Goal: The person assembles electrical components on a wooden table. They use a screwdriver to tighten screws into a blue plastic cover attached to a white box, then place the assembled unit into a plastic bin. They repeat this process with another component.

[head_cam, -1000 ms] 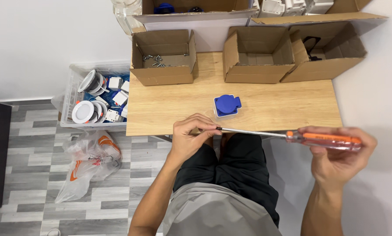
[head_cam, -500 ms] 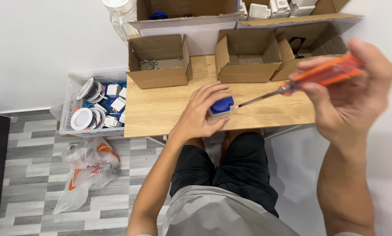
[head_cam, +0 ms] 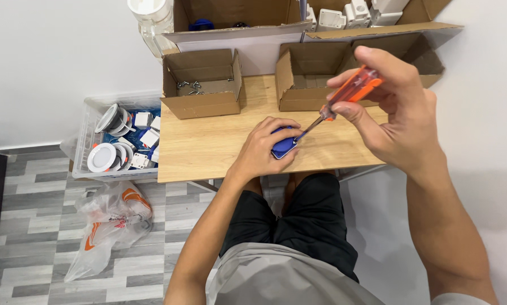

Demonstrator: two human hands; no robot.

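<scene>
We see our left hand (head_cam: 263,148) pressed down over a small blue plastic part (head_cam: 283,146), fingers curled around it so that only its right side shows; the part sits on the wooden table (head_cam: 208,147) close to the front edge, a little right of the middle. Our right hand (head_cam: 390,107) is raised above the table's right end, closed around the orange translucent handle of a screwdriver (head_cam: 335,106), thumb and fingers wrapped tight. The metal shaft slants down and to the left, and its tip meets the blue part just beside the left fingertips. Along the back edge of the table stand open cardboard boxes: the left box (head_cam: 201,83) holds a scatter of small screws (head_cam: 190,87), and the one to its right (head_cam: 305,79) sits partly behind the screwdriver handle. Behind them, larger cartons (head_cam: 236,22) hold blue and white fittings. On the floor beside the table's left edge is a clear plastic crate (head_cam: 118,138) filled with round white light fixtures, and nearer us lies a crumpled plastic bag (head_cam: 109,223) with orange markings on the grey tiled floor.
</scene>
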